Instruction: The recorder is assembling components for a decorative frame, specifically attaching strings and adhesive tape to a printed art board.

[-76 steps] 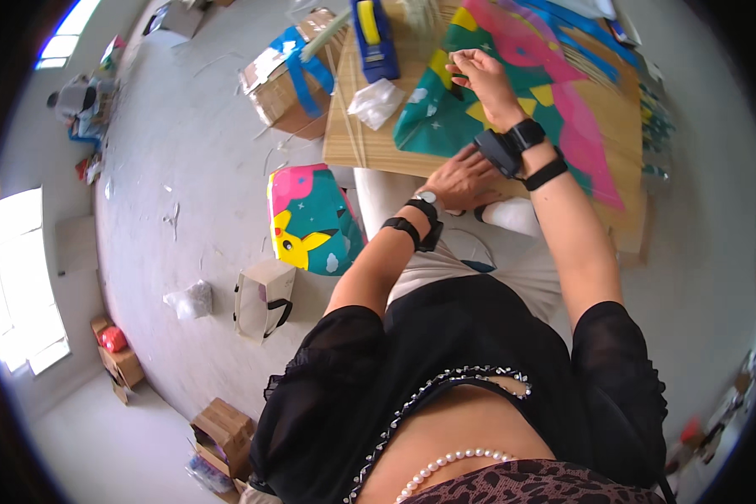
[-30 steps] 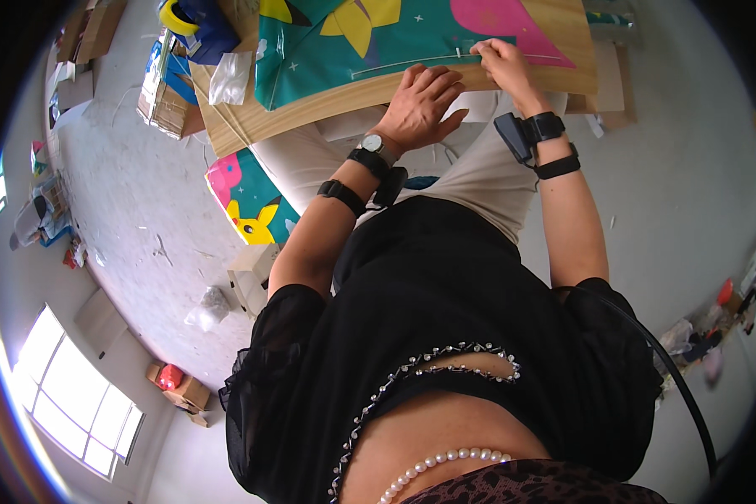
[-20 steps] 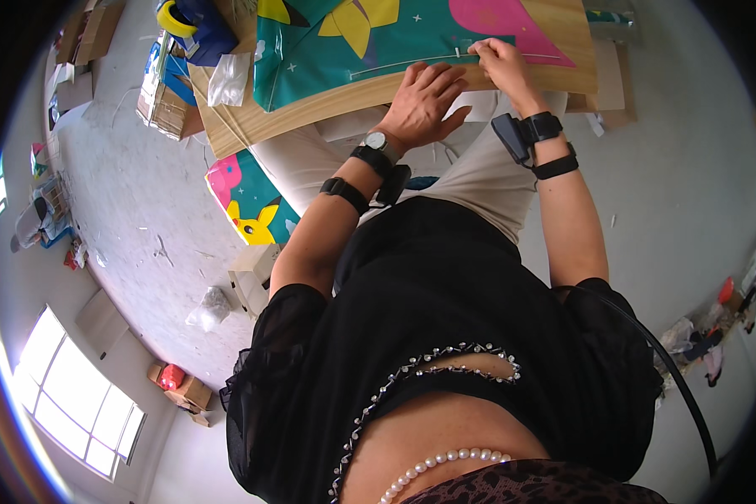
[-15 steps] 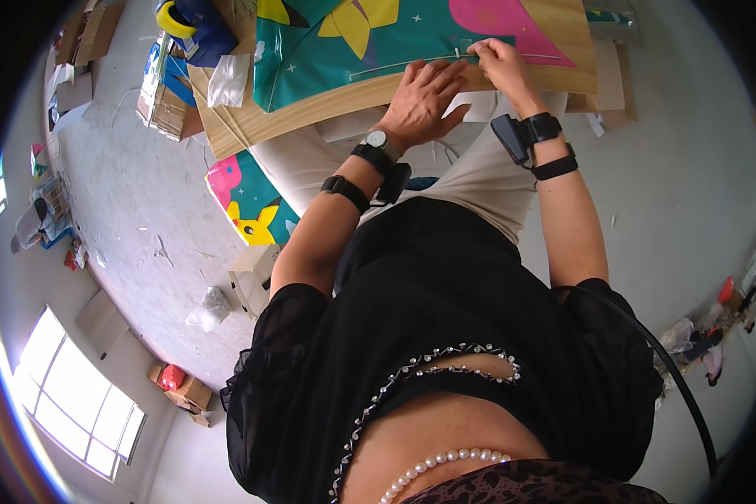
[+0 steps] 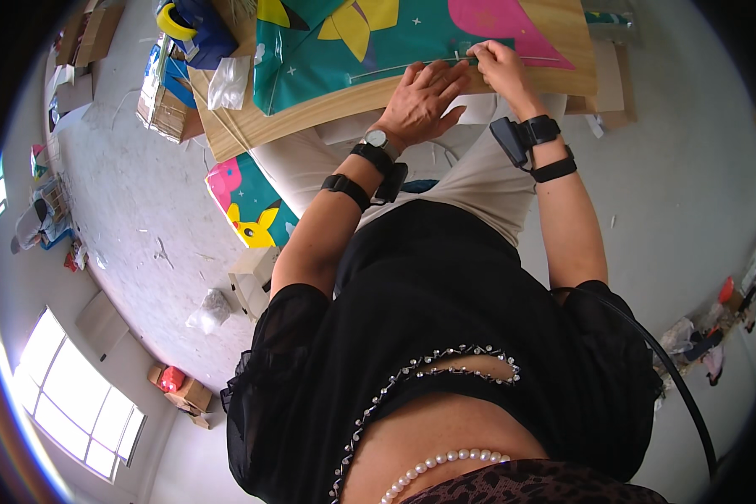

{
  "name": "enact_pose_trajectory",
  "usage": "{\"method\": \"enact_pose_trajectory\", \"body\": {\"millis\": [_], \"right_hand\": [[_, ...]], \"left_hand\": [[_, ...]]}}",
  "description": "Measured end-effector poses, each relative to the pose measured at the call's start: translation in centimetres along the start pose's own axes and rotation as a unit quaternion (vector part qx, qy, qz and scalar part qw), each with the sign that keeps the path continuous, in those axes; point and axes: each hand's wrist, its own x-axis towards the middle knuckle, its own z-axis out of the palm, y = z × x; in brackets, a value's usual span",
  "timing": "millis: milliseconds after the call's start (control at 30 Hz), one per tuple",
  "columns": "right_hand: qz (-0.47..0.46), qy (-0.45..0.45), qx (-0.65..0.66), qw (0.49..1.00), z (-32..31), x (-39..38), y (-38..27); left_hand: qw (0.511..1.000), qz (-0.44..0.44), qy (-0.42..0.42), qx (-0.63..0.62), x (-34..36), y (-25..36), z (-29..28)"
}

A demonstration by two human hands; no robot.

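Note:
A glossy teal sheet (image 5: 311, 71) printed with yellow and pink figures lies over the wooden table. Along its near edge runs a thin white rod (image 5: 386, 73). My left hand (image 5: 424, 101) rests palm down by this edge, fingers stretched out over the sheet and the rod. Just to its right, the fingers of my right hand (image 5: 502, 71) are pinched together at the rod, beside a small clear piece (image 5: 462, 47). What the pinch holds, if anything, is too small to make out.
A blue tape dispenser with a yellow roll (image 5: 176, 23) stands at the table's far left. Nearby, a crumpled clear plastic bag (image 5: 228, 82) hangs at the wooden table's edge (image 5: 227, 139). Another printed sheet (image 5: 248, 202) is below left. Cardboard (image 5: 615, 84) stands at the right.
Both hands keep nearly the same place. The fingertips of my right hand have shifted very slightly along the rod, still pinched.

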Motion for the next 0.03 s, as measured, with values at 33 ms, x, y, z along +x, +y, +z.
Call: {"method": "enact_pose_trajectory", "body": {"millis": [33], "right_hand": [[0.0,0.0,0.0,1.0,0.05,0.03,-0.04]], "left_hand": [[1.0,0.003,-0.001,0.003,-0.06,-0.1,0.08]]}}
